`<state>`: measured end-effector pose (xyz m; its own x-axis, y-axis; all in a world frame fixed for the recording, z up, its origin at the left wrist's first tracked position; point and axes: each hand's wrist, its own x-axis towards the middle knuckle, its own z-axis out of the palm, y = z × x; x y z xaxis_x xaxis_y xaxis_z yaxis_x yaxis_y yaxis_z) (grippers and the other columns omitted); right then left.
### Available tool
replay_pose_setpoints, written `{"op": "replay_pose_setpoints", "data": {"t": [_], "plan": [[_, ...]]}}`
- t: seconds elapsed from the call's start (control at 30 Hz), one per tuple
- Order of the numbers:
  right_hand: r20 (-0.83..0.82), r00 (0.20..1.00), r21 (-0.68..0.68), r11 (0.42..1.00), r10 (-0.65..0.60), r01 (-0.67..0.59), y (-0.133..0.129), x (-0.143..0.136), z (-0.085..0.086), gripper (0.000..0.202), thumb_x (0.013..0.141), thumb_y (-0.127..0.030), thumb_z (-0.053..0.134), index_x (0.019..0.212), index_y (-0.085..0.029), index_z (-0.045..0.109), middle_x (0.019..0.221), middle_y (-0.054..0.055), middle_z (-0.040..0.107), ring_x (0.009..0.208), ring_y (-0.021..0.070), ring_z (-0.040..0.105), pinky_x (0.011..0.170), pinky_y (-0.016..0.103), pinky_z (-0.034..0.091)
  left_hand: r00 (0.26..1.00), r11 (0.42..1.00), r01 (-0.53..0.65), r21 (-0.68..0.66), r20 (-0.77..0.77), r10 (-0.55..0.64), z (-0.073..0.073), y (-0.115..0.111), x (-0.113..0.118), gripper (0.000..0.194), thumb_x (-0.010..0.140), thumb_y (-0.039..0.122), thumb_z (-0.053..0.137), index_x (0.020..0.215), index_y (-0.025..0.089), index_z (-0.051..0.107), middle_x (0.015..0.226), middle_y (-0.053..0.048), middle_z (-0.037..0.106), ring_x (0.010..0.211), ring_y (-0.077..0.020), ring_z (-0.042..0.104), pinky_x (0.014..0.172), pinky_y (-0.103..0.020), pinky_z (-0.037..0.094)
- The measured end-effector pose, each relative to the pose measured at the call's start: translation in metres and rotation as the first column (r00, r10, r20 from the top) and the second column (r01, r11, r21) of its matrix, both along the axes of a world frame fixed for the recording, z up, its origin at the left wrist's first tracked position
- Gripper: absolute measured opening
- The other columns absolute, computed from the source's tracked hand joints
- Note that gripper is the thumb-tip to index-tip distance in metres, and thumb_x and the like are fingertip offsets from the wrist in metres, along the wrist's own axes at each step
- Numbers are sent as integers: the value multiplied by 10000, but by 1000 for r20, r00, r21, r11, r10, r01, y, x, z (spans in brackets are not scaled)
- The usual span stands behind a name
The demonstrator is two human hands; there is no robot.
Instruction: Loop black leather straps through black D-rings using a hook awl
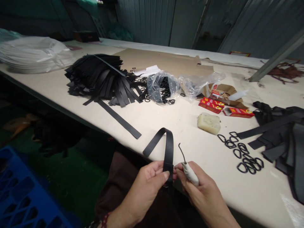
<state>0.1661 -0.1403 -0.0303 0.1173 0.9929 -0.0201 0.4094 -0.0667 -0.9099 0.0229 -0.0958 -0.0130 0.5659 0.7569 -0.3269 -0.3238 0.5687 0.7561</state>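
My left hand (148, 183) is closed on a black leather-like strap (169, 145), its thumb pressing the doubled end. From there the strap loops up and its other end rests on the table edge. In my right hand (201, 186) is a hooked awl (190, 173) with a pale wrapped handle, its bent metal tip pointing up and away from the strap. The right thumb and forefinger pinch together beside the strap's right edge; whether they hold anything else is too small to tell. Another flat strap (120, 118) lies ahead on the table.
A pile of black straps (102, 76) lies left of a clear bag of black rings (163, 87). Rightward are a wax-like block (209, 123), red boxes (211, 104), loose D-rings (247, 155) and more straps (280, 136). A blue crate (26, 196) stands lower left; a metal post (277, 55) rises behind.
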Motion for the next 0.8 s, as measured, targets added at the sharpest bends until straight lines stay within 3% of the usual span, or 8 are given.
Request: {"op": "replay_pose_setpoints", "data": {"t": [0.13, 0.27, 0.37, 0.6, 0.8], "plan": [[94, 995, 157, 987, -39, 24, 3, -2, -3, 58, 840, -214, 522, 854, -215, 578, 704, 1, 565, 631, 142, 570, 582, 232, 451, 1000, 1000, -2, -14, 6, 3, 0, 0, -1, 299, 803, 51, 506, 1057, 139, 638, 961, -87, 696, 902, -184, 607, 806, -268, 426], [217, 976, 326, 942, 9, -82, 3, -2, -5, 214, 817, -96, 526, 997, -209, 555, 797, 26, 560, 723, 149, 566, 636, 241, 459, 999, 998, -33, -57, -27, 31, 2, 0, -1, 255, 788, 55, 534, 988, 138, 669, 872, -64, 708, 821, -155, 612, 777, -237, 423], [257, 965, 349, 925, 58, -149, 0, -3, -7, 289, 808, -26, 481, 1031, -201, 539, 808, 34, 551, 736, 150, 563, 641, 243, 467, 998, 992, -64, -111, -21, 62, 1, -1, -1, 210, 785, 76, 557, 933, 138, 693, 796, -48, 707, 732, -126, 600, 736, -216, 424], [382, 924, 381, 911, 3, -160, -8, -3, -9, 314, 802, -23, 433, 1072, -162, 514, 821, 66, 540, 716, 168, 594, 588, 244, 515, 992, 967, -124, -221, -7, 126, -5, -6, 1, 123, 726, 128, 652, 817, 157, 728, 688, -17, 691, 666, -115, 581, 691, -207, 437], [387, 919, 373, 899, 73, -228, -7, -1, -8, 453, 815, 1, 371, 1228, -175, 434, 847, 74, 530, 739, 162, 608, 581, 235, 534, 995, 995, -83, -57, -57, 80, -2, -6, 1, 210, 778, 70, 566, 883, 168, 720, 690, -3, 707, 654, -101, 592, 666, -175, 436]]}}
